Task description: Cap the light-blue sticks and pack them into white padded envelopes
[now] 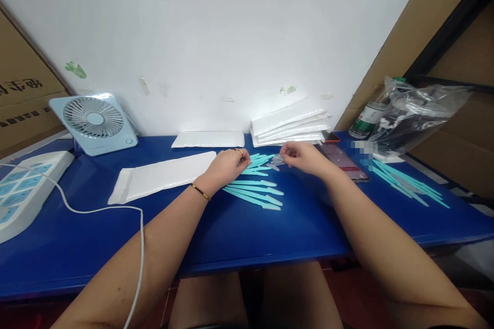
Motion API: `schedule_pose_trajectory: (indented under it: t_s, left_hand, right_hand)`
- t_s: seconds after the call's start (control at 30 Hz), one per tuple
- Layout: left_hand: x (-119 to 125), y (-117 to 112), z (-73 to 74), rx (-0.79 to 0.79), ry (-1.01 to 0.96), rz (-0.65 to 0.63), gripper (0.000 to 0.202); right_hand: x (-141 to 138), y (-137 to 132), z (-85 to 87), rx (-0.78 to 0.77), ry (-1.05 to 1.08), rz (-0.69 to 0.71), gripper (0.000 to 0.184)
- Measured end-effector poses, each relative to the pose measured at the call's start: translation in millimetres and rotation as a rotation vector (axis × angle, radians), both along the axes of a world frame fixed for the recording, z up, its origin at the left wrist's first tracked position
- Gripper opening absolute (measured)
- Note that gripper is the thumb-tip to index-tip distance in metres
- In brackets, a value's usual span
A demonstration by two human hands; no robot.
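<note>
Several turquoise eyebrow razors [254, 195] lie fanned out on the blue table, with more turquoise razors [258, 164] just behind them. My left hand [231, 164] is at the left ends of the rear razors, its fingers closed; whether one is gripped is hidden. Small clear plastic caps [276, 161] form a little heap to the right of the razors. Over the right edge of that heap, my right hand [301, 157] has thumb and fingertips pinched together. Anything between those fingertips is too small to make out.
White padded mailers lie left [162, 177], behind [208, 139] and stacked at the wall [289, 126]. To the right are a phone [343, 162], more razors [409, 182], a bottle [366, 118] and a plastic bag [420, 113]. A fan [94, 121], power strip [31, 190] and white cable [104, 211] occupy the left.
</note>
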State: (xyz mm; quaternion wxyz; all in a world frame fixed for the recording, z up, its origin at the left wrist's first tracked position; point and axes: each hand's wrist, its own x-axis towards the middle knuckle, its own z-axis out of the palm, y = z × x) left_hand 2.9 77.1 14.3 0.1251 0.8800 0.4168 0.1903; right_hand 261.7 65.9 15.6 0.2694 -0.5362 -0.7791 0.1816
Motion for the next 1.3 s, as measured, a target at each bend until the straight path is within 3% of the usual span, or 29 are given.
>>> schedule_pose_trajectory:
  t_s: [0.2,0.4,0.73,1.03,1.3]
  left_hand:
    - [-2,2,0.6,-0.044,-0.103,0.032,0.019]
    - [-3,3,-0.5,-0.067,-0.135,0.028,0.020]
    - [-6,6,-1.8,-0.028,-0.107,0.006,0.019]
    - [1,-5,8.8,-0.035,-0.049,-0.022,0.020]
    - [-7,3,6.4,0.003,-0.066,0.024,0.021]
  right_hand:
    - [-4,-5,9.1,-0.138,0.459,0.055,0.022]
    - [-5,-7,11.5,-0.200,0.624,-0.002,0.028]
    - [-3,-6,9.9,-0.188,0.552,0.039,0.029]
    - [-11,-9,9.3,-0.233,0.466,0.146,0.022]
    - [-1,-9,14.4,-0.145,0.430,0.065,0.014]
